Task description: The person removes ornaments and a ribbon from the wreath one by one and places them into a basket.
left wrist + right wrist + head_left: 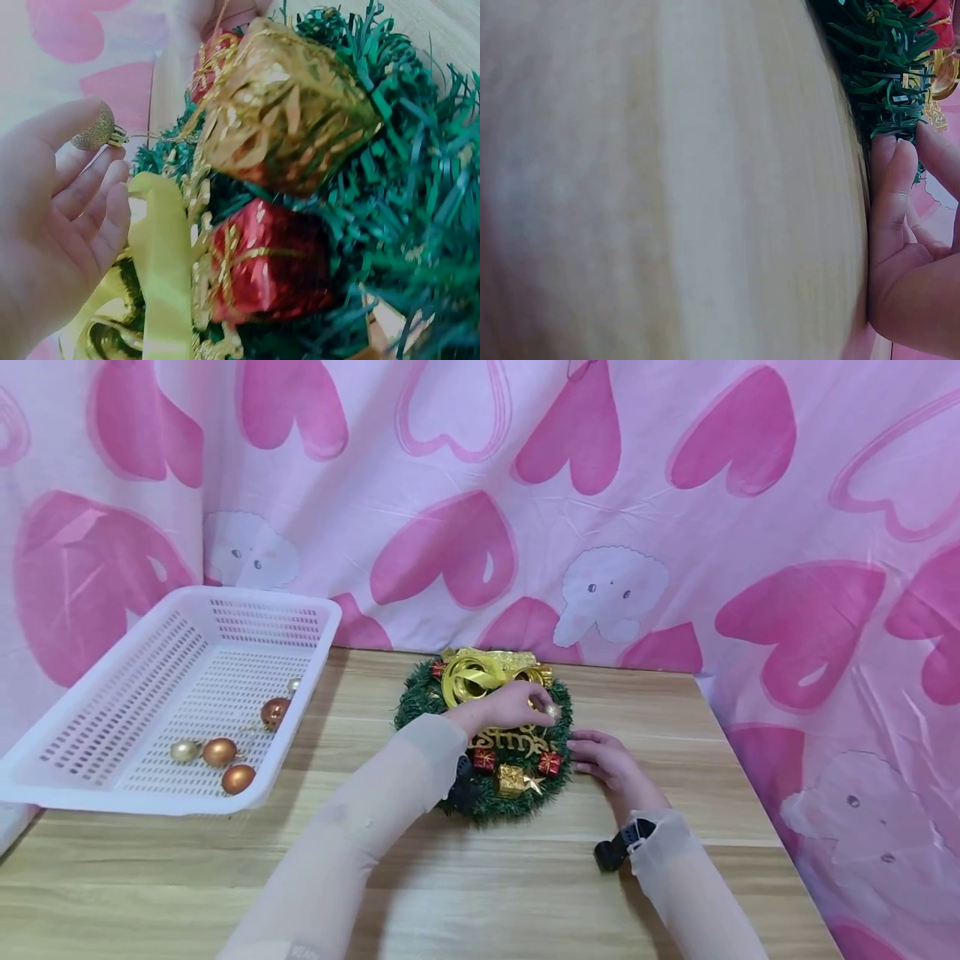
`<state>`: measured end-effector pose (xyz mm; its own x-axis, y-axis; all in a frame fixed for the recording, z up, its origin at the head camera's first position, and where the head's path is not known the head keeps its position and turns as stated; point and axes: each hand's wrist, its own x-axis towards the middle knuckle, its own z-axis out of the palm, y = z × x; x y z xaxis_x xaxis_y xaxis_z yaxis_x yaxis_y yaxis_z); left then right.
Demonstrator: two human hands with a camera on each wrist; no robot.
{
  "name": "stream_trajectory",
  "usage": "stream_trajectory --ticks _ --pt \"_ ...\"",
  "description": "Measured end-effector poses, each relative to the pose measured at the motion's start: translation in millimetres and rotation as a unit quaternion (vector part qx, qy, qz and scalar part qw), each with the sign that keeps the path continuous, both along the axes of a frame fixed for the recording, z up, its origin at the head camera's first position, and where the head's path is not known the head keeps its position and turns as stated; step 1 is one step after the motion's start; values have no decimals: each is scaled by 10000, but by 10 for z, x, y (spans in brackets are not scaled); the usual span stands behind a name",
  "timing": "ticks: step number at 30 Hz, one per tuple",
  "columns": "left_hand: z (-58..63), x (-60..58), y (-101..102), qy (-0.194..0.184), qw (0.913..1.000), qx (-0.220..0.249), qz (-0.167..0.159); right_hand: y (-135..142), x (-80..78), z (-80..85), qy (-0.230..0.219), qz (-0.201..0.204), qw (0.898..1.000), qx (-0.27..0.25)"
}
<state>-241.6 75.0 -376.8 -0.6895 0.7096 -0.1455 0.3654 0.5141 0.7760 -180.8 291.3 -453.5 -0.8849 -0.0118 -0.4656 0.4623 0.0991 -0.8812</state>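
Note:
A green Christmas wreath lies on the table, with a yellow-gold ribbon bow, gold lettering, a gold gift box and small red gift boxes. Over its upper right part, my left hand pinches a small gold glitter ball ornament between thumb and fingertips; a thin gold string trails from its cap towards the wreath. At the wreath's right edge, my right hand rests low by the table, its thumb and forefinger gripping the green tinsel on either side.
On the left of the table stands a white perforated plastic basket. Several balls lie in it, among them a copper ball and a pale gold ball. A pink heart-print curtain hangs behind the table and along its right side.

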Motion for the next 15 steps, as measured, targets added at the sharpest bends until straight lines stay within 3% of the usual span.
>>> stream_trajectory --ticks 15 --pt "149 -56 -301 -23 9998 126 135 -7 13 11 39 -4 9999 -143"
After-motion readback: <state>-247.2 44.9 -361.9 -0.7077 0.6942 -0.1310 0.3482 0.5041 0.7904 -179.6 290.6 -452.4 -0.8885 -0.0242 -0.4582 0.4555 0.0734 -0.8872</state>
